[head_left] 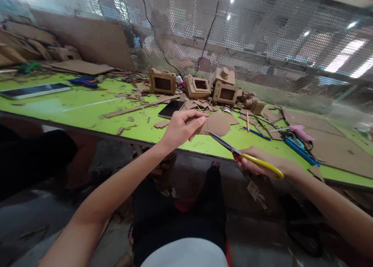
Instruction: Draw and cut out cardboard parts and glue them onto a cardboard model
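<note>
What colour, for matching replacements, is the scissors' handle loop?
The handle loop is yellow, in the head view.

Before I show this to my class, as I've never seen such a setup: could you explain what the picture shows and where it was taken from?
There's no machine here, just one person's bare left hand and right hand. The single picture comes from a camera worn on that person's head, looking forward and down.

The left hand pinches a brown, round-edged cardboard piece. The right hand grips yellow-handled metal scissors, their blade tips at the cardboard.

On the bright green tabletop lie cardboard scraps, a dark-screened phone beyond the left hand, and a pink pistol-shaped tool, probably a glue gun, to the right. Farther back stand boxy brown cardboard models.
</note>
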A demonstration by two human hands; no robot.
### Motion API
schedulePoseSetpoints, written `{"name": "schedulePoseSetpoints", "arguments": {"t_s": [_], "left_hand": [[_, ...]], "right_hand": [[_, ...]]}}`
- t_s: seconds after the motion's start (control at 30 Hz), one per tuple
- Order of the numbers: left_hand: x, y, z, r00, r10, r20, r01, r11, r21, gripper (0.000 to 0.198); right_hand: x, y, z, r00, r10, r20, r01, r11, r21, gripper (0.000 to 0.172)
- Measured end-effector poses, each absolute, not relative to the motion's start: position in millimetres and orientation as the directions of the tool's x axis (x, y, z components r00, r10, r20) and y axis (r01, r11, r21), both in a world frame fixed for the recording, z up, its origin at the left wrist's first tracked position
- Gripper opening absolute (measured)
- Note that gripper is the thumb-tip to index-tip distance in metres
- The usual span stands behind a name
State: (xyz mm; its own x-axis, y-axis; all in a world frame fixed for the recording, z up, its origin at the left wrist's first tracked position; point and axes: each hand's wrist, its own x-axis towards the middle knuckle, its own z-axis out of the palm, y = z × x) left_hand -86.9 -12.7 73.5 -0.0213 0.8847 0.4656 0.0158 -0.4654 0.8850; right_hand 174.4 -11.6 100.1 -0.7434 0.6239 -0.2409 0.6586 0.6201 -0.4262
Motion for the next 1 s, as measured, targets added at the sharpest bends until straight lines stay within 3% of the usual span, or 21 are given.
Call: {"name": "schedulePoseSetpoints", "arguments": {"t_s": [0.1, 0.2, 0.63, 1.0], "left_hand": [[-85, -16, 77, -0.017, 0.882, 0.47, 0.018, -0.47, 0.882, 0.019], [-85, -15, 78, -0.003, 0.88, 0.475, 0.033, -0.475, 0.88, 0.017], [-85, -9, 69, -0.008, 0.883, 0.469, 0.066, -0.467, 0.882, 0.019], [-89, -17, 75, 0.064, 0.875, 0.48, 0.131, -0.484, 0.865, 0.017]], "right_hand": [[183, -8, 95, -0.758, 0.581, -0.297, 0.633, 0.544, -0.55, 0.059], [189, -8, 91, -0.756, 0.573, -0.317, 0.628, 0.498, -0.598, 0.065], [183, -15, 86, -0.715, 0.638, -0.287, 0.679, 0.534, -0.504, 0.059], [174, -26, 95, -0.661, 0.729, -0.174, 0.746, 0.616, -0.252, 0.054]]}}
